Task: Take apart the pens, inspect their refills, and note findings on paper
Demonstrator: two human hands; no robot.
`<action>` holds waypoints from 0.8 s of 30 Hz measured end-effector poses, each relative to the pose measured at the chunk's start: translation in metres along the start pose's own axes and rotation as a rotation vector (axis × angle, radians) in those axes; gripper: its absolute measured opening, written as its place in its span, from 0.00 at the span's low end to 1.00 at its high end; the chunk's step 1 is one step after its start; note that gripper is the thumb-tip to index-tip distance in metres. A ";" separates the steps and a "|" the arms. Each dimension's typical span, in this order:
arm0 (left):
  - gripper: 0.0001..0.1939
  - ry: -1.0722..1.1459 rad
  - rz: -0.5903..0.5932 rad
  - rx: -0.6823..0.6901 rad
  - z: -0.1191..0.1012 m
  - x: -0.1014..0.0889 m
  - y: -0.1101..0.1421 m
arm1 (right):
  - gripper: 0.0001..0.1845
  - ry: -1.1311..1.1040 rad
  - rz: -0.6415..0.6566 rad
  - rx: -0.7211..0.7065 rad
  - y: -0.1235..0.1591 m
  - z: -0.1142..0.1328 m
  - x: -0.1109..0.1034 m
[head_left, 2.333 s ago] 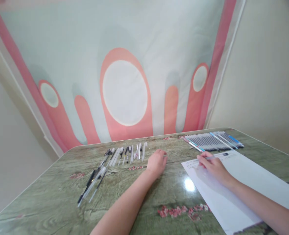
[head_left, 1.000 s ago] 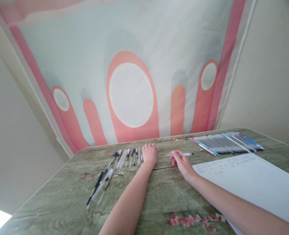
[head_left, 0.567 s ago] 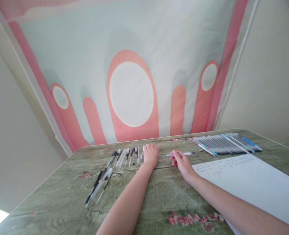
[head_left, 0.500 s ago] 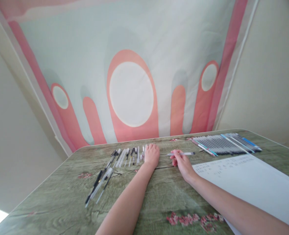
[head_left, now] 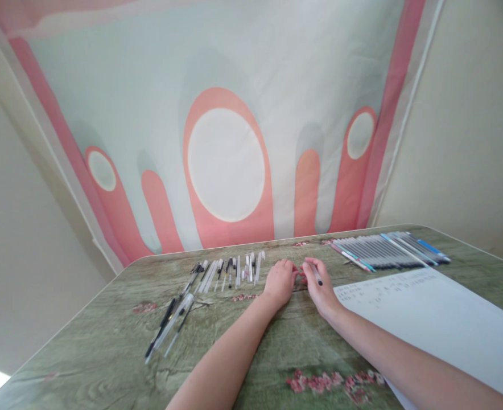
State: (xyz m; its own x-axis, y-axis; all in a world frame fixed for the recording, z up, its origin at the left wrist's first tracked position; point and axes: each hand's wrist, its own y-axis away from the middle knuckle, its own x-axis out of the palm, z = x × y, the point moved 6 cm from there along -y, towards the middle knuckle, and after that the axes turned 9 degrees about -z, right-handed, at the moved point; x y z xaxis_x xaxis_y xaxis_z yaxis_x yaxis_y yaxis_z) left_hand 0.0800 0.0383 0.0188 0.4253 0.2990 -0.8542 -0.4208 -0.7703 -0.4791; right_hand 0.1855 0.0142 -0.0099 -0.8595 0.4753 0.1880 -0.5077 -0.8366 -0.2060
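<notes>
In the head view my right hand (head_left: 321,290) is closed around a clear pen (head_left: 317,275) whose dark end points back towards me. Just left of it, my left hand (head_left: 280,280) has its fingers curled together, the fingertips close to those of the right hand. Whatever the left fingers pinch is hidden. To the left of the left hand lies a row of pen parts (head_left: 210,277), clear barrels, caps and refills. Nearer to me, several more barrels and dark refills (head_left: 169,327) lie in a loose, slanted pile.
A tight row of pens (head_left: 377,253) lies at the back right of the wood-patterned table (head_left: 106,330). In front of it a white sheet of paper (head_left: 443,324) bears faint handwriting. Behind the table hangs a pink and pale green cloth (head_left: 243,57).
My left hand has moved right, away from the row of pen parts, to meet my right hand. The pen in my right hand has turned from sideways to pointing towards me.
</notes>
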 end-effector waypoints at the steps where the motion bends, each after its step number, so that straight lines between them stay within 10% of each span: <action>1: 0.07 0.043 -0.014 -0.018 0.001 0.000 0.000 | 0.19 0.014 0.002 -0.026 0.000 0.001 -0.001; 24: 0.10 -0.101 -0.083 0.111 -0.013 -0.022 0.000 | 0.18 -0.031 0.043 0.029 0.000 -0.001 0.001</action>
State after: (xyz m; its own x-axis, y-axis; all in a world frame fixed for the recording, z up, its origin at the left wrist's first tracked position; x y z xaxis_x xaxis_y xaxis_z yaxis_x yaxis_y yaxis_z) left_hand 0.0812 0.0244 0.0408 0.3825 0.4184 -0.8238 -0.4758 -0.6751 -0.5638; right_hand 0.1851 0.0151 -0.0102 -0.8780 0.4306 0.2092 -0.4681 -0.8637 -0.1868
